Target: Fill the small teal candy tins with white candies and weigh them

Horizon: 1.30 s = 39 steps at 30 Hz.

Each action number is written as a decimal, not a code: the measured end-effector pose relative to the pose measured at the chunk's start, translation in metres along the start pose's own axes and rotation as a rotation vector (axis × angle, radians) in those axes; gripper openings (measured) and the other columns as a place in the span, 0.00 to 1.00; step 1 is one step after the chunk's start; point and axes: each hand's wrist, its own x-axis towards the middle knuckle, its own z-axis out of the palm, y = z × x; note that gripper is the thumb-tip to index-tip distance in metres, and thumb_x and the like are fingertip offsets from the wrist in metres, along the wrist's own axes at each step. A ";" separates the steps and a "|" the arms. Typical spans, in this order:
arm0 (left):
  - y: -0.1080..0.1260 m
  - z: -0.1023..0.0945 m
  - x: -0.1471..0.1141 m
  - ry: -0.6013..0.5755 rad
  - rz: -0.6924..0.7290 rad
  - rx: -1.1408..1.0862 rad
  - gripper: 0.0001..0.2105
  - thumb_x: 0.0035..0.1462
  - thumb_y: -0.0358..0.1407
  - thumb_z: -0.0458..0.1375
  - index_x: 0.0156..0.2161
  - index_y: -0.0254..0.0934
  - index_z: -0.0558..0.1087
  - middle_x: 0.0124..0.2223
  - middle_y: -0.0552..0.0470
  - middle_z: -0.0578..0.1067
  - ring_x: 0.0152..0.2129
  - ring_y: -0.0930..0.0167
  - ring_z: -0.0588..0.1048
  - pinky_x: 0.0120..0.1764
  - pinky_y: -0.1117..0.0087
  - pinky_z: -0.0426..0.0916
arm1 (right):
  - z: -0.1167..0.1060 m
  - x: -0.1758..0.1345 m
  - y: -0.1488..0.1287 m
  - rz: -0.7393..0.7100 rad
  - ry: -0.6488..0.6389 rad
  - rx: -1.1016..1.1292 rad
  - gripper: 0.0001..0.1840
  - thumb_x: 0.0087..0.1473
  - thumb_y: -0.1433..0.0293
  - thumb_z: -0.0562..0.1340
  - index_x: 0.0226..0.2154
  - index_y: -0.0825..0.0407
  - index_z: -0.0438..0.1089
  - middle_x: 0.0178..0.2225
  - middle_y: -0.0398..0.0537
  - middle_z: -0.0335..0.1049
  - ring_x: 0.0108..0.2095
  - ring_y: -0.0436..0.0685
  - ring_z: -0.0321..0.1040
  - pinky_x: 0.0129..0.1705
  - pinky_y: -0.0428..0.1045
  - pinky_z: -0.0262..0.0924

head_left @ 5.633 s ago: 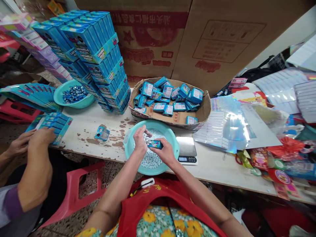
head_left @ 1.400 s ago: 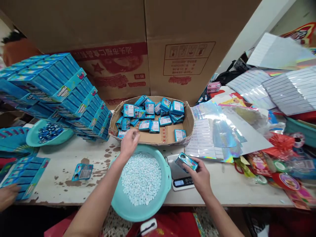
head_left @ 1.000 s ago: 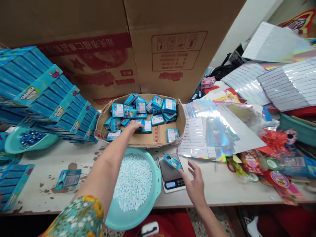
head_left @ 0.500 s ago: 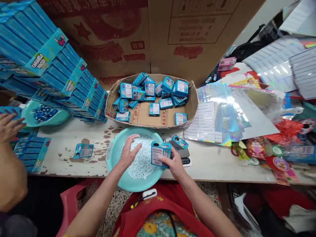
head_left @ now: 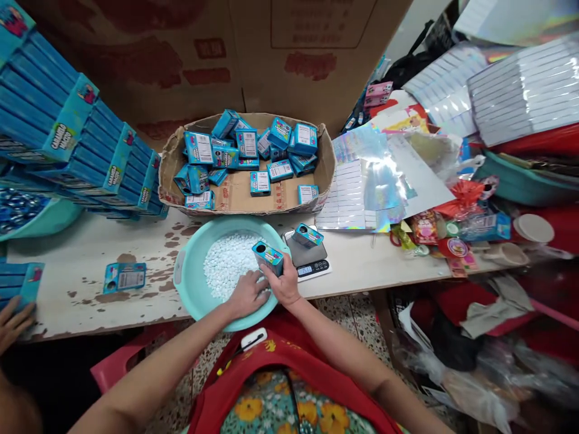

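Note:
My right hand (head_left: 286, 282) grips a small blue carton (head_left: 270, 258) over the right side of a turquoise basin (head_left: 184, 296). The carton is tilted, and a dark round hole shows in its top face. Small white candies (head_left: 228, 259) are heaped in the basin. My left hand (head_left: 248, 295) is down among them just below the carton, fingers curled into the candies, the fingertips partly hidden. Right of the basin, another blue carton (head_left: 309, 235) with a hole rests on a digital scale (head_left: 312, 268), whose display is lit.
A cut-down cardboard box (head_left: 242, 205) holding several blue cartons stands behind the basin. One flat carton (head_left: 125, 277) lies on the left. Stacked display packs (head_left: 113, 157) rise at far left, near another person's hand (head_left: 15, 322). Shiny sheets (head_left: 357, 187) cover the right side.
My left hand has gone from open above the basin down into the candies. My right hand has tipped the carton so its holed end faces up. The view has shifted right.

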 end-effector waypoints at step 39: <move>0.034 -0.094 0.004 1.118 -0.172 -1.481 0.15 0.52 0.46 0.60 0.29 0.36 0.66 0.21 0.59 0.66 0.16 0.78 0.67 0.23 0.76 0.63 | 0.013 0.001 -0.058 -0.142 -0.361 -0.042 0.16 0.46 0.67 0.66 0.41 0.48 0.68 0.39 0.48 0.69 0.42 0.60 0.67 0.45 0.54 0.61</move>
